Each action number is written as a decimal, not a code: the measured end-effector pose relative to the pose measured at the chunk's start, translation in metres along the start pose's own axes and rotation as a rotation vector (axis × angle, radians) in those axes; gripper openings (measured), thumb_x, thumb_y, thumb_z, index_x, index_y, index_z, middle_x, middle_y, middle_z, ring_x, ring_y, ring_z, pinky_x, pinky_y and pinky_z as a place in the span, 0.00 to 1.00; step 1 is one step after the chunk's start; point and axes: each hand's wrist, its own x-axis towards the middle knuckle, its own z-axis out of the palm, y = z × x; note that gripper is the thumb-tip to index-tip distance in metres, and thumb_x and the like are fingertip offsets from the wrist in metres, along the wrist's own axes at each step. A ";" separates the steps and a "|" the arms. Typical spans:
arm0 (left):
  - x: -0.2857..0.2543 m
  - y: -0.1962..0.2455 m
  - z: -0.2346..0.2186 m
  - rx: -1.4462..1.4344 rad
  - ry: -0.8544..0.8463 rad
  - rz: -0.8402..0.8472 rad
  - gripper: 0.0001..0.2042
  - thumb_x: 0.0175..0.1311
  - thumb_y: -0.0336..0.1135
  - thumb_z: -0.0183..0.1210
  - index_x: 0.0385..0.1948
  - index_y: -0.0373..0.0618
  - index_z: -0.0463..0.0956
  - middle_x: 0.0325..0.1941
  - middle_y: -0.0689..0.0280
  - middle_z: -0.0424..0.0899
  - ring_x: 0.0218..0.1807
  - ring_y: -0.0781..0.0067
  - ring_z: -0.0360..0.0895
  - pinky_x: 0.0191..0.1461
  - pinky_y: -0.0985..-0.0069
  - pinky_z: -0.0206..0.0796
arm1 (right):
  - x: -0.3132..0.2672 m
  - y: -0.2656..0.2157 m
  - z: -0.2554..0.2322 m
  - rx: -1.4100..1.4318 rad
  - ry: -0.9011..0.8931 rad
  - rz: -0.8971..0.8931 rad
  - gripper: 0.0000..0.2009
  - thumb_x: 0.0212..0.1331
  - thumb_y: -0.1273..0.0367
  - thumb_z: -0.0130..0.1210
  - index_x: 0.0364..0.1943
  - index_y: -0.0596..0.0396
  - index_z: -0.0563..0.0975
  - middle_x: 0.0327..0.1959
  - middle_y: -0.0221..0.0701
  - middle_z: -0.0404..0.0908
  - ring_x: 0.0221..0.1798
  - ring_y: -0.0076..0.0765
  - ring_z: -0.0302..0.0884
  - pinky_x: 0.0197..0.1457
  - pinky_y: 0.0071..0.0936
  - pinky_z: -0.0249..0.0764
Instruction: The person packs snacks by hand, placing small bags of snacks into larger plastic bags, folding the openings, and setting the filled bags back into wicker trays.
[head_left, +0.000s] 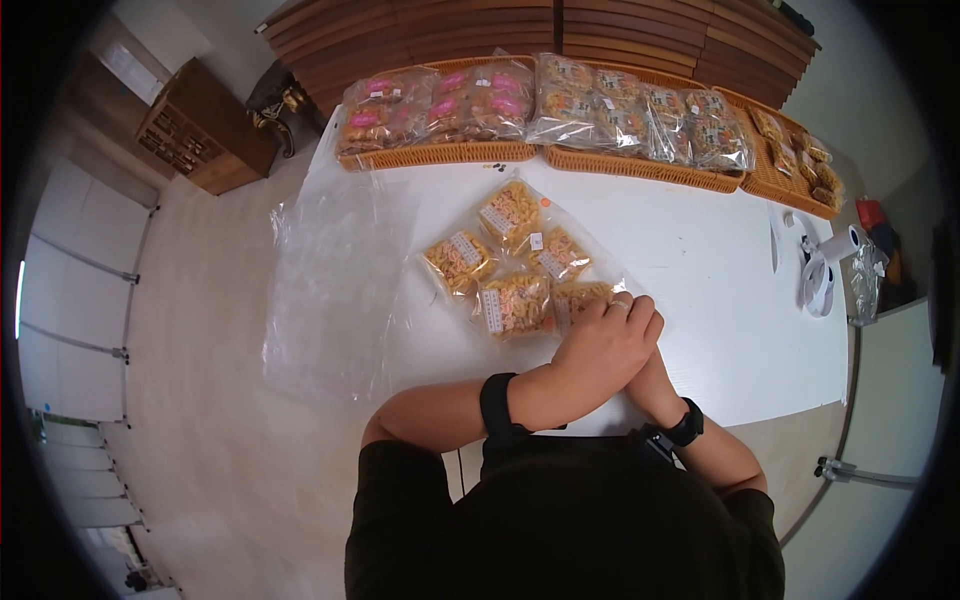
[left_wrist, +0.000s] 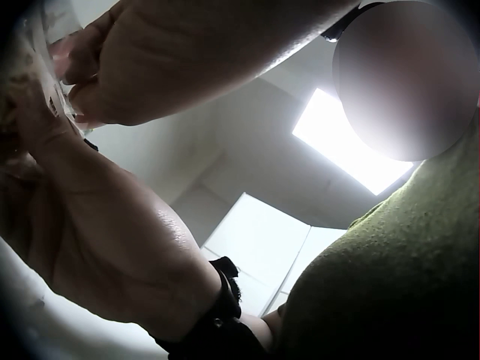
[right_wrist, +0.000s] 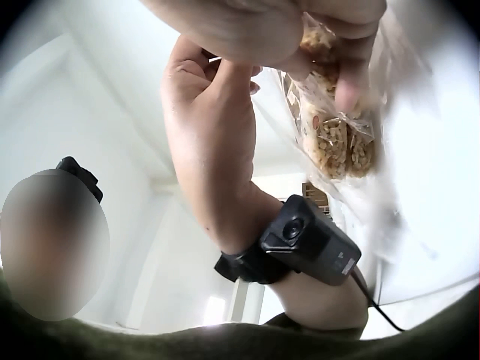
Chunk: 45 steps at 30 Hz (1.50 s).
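Note:
A large clear plastic bag [head_left: 600,245] lies on the white table with several small packs [head_left: 516,303] of golden, crumbly snack inside, each with a printed white label. At the bag's near right corner, my left hand [head_left: 600,350] is bent over the edge, fingers curled and pinching the plastic. My right hand [head_left: 650,385] meets it from below and behind, mostly covered by the left in the head view. Both hands are close together at the gathered plastic. In the right wrist view, a thumb lies against the bag beside the snack packs [right_wrist: 330,146].
Flat clear plastic bags [head_left: 335,290] overhang the table's left edge. Along the back stand wicker baskets [head_left: 440,155] filled with bagged snacks. A label roll [head_left: 838,245] and white strips [head_left: 818,290] sit at the right edge. A wooden cabinet [head_left: 210,125] stands behind, on the left.

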 end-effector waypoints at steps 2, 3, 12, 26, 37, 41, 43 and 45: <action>0.000 0.000 0.002 0.018 0.012 0.010 0.08 0.47 0.35 0.54 0.29 0.44 0.74 0.31 0.66 0.70 0.40 0.70 0.71 0.40 0.77 0.61 | 0.006 0.001 0.001 -0.173 0.069 -0.150 0.17 0.57 0.76 0.50 0.53 0.61 0.68 0.49 0.40 0.74 0.51 0.37 0.72 0.52 0.31 0.69; 0.000 0.000 0.001 0.019 0.014 0.010 0.08 0.47 0.35 0.54 0.29 0.44 0.74 0.31 0.66 0.70 0.40 0.70 0.71 0.40 0.77 0.61 | 0.011 -0.008 0.002 -0.116 0.128 -0.188 0.17 0.57 0.75 0.50 0.53 0.61 0.69 0.47 0.39 0.75 0.50 0.38 0.73 0.52 0.31 0.70; 0.001 -0.003 -0.006 0.017 -0.022 0.036 0.13 0.46 0.34 0.54 0.36 0.41 0.73 0.35 0.64 0.70 0.40 0.67 0.69 0.42 0.75 0.62 | 0.061 -0.005 0.002 0.389 0.056 0.058 0.19 0.58 0.69 0.54 0.53 0.57 0.69 0.39 0.30 0.75 0.42 0.29 0.74 0.46 0.24 0.71; 0.000 -0.001 -0.003 0.052 -0.091 -0.021 0.12 0.46 0.33 0.52 0.35 0.44 0.71 0.32 0.67 0.68 0.36 0.71 0.69 0.38 0.77 0.61 | 0.038 0.027 0.033 -0.427 0.223 -0.443 0.17 0.59 0.71 0.49 0.54 0.56 0.69 0.39 0.33 0.74 0.42 0.28 0.71 0.44 0.23 0.70; 0.001 -0.006 0.000 -0.019 -0.036 0.040 0.12 0.44 0.34 0.53 0.33 0.44 0.70 0.30 0.69 0.66 0.34 0.74 0.67 0.36 0.79 0.61 | 0.065 0.019 0.043 -0.335 0.100 -0.632 0.17 0.61 0.71 0.48 0.54 0.56 0.69 0.33 0.32 0.75 0.35 0.29 0.72 0.39 0.24 0.71; 0.001 -0.009 0.002 -0.107 -0.052 0.051 0.13 0.44 0.34 0.53 0.34 0.43 0.70 0.31 0.67 0.67 0.36 0.71 0.69 0.37 0.76 0.63 | 0.069 0.015 0.040 -0.298 0.063 -0.704 0.17 0.61 0.71 0.48 0.55 0.56 0.68 0.31 0.31 0.75 0.33 0.29 0.73 0.37 0.24 0.71; 0.004 -0.021 -0.001 -0.220 -0.072 0.053 0.13 0.47 0.33 0.53 0.37 0.42 0.71 0.33 0.65 0.68 0.37 0.68 0.70 0.39 0.72 0.64 | 0.071 0.013 0.036 -0.280 0.054 -0.739 0.17 0.61 0.71 0.48 0.55 0.56 0.68 0.30 0.31 0.75 0.32 0.29 0.73 0.36 0.24 0.71; 0.008 -0.039 -0.009 -0.392 -0.144 -0.030 0.14 0.55 0.34 0.51 0.44 0.42 0.71 0.38 0.62 0.71 0.41 0.62 0.71 0.45 0.66 0.65 | 0.074 0.010 0.033 -0.263 0.047 -0.770 0.17 0.61 0.71 0.47 0.55 0.56 0.68 0.29 0.31 0.75 0.31 0.30 0.73 0.35 0.24 0.71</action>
